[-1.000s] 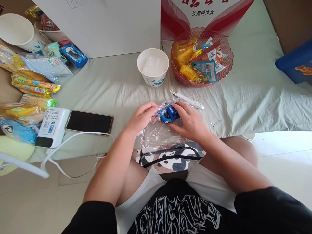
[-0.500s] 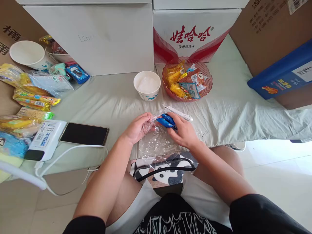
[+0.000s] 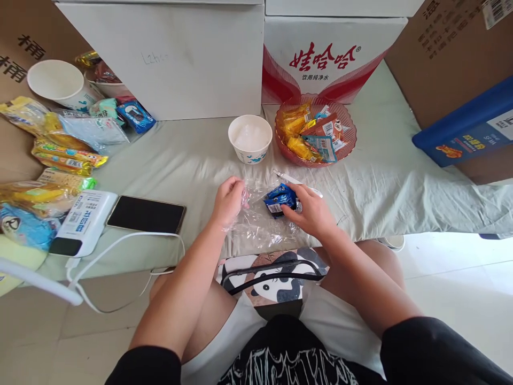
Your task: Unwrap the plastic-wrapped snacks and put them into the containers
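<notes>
A person seated at a sheet-covered surface (image 3: 180,160) is working a blue snack packet (image 3: 280,199) into a clear plastic bag (image 3: 260,224), which is lying flat just in front of the white paper bowl (image 3: 250,138). The right hand (image 3: 310,214) is closing its grip on the packet, thumb and fingers wrapped round its near end. The left hand (image 3: 229,200) is pinching the bag's edge, its grip shut on the thin film and lifting it slightly.

Compared with half a second ago, the packet is now sitting more upright and turned, its printed face showing, where it was lying flatter and partly under the right hand; the left hand is now holding the film a little farther from the packet, so the bag's mouth looks wider. That suggests the packet is passing through the opening rather than resting on top, though the clear film makes it hard to tell how far in it is.

A white pen-like tool (image 3: 298,183) is lying just behind the packet, between it and the bowl. The red basket of sweets (image 3: 348,144) is standing beside the bowl; a phone (image 3: 146,214) and a power bank (image 3: 82,222) are lying well to the bowl's left.
</notes>
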Demonstrator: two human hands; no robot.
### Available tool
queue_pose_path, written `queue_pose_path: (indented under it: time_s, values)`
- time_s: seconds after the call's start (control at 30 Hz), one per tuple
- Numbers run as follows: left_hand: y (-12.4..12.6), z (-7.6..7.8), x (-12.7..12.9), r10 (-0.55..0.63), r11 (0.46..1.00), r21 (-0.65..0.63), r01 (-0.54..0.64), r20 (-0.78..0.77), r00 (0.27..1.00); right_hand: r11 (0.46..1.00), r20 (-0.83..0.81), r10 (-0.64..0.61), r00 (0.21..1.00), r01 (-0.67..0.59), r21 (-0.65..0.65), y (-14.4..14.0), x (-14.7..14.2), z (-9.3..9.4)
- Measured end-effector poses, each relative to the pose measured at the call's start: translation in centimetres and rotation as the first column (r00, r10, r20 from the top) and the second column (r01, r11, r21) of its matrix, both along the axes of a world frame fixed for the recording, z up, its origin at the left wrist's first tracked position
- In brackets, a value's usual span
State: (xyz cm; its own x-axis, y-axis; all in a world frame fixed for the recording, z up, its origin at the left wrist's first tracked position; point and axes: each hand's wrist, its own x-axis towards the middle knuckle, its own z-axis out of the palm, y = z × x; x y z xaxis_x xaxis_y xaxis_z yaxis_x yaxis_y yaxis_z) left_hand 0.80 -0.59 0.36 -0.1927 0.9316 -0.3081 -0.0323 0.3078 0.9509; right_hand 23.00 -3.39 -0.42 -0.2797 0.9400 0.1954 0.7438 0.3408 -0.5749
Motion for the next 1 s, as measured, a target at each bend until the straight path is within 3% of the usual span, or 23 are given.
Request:
queue_pose_path:
  time_s: [0.17,0.3,0.43,0.53,0.67,0.8,0.9,0.97,1.0]
  values:
    - [-0.2,0.6,0.5,-0.061,0.998,0.022,0.062,-0.051,0.997,0.995,0.064,0.087,0.994,-0.084,-0.049,-0.8,-1.3,0.2]
    - [-0.1,0.6,0.2,-0.030,0.999,0.035,0.033,-0.077,0.997,0.995,-0.050,0.101,0.994,-0.100,0.027,-1.6,-1.4,0.3]
    - [0.0,-0.1,-0.5,-0.037,0.998,0.053,0.042,-0.092,0.995,0.979,-0.233,0.000,0.972,0.047,0.198,-2.1,0.1,0.9]
    - [0.0,-0.3,-0.7,-0.045,0.997,0.052,0.050,-0.097,0.994,0.922,-0.336,-0.048,0.941,0.171,0.347,-0.7,2.4,2.5]
    - [-0.1,-0.2,-0.7,-0.065,0.996,0.055,0.069,-0.082,0.995,0.842,-0.229,-0.137,0.964,0.235,0.485,5.4,5.8,7.7]
    - [-0.2,0.0,-0.6,-0.094,0.991,0.086,0.099,-0.053,0.994,0.856,0.082,-0.411,0.908,0.353,0.377,14.5,7.0,13.1]
    - [-0.1,-0.1,-0.5,-0.097,0.991,0.091,0.098,-0.018,0.995,0.861,0.213,-0.502,0.838,0.463,0.209,20.4,6.2,13.8]
    - [0.1,-0.1,-0.4,-0.092,0.993,0.076,0.092,-0.003,0.996,0.851,0.277,-0.509,0.815,0.525,0.019,23.1,5.8,12.4]
    - [0.2,-0.1,-0.3,-0.091,0.994,0.067,0.091,0.000,0.996,0.859,0.273,-0.493,0.826,0.512,0.005,24.2,5.8,11.5]
